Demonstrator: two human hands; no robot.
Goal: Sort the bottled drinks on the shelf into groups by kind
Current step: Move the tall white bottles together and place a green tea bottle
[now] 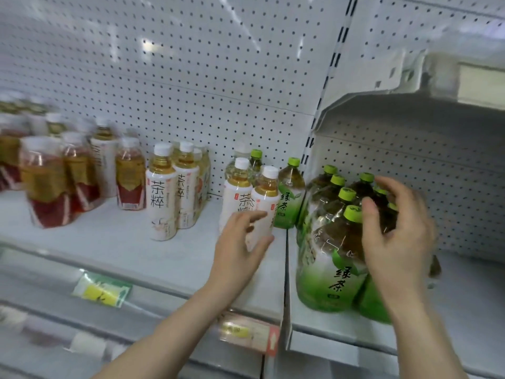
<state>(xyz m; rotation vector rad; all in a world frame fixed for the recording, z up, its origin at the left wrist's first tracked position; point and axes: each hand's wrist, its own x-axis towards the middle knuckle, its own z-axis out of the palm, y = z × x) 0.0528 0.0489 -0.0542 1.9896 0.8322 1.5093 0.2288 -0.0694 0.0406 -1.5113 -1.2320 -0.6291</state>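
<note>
Bottled drinks [161,187] sit all along the white metal shelf [109,236] in front of the pegboard back [191,77]. Blurry red-and-gold-label bottles [46,184] are on the left, and a wrapped pack of white-capped pale-label tea bottles [188,184] is mid-shelf. Your left hand [237,244] is wrapped round a loose white-capped tea bottle [266,192], thumb and fingers curled on its label. Your right hand [396,236] is open, fingers spread over the green caps of the shrink-wrapped pack of green tea bottles [325,269] on the right section. Can't tell if it's actually touching. A single green-capped green tea bottle [291,198] stands just behind the loose one.
</note>
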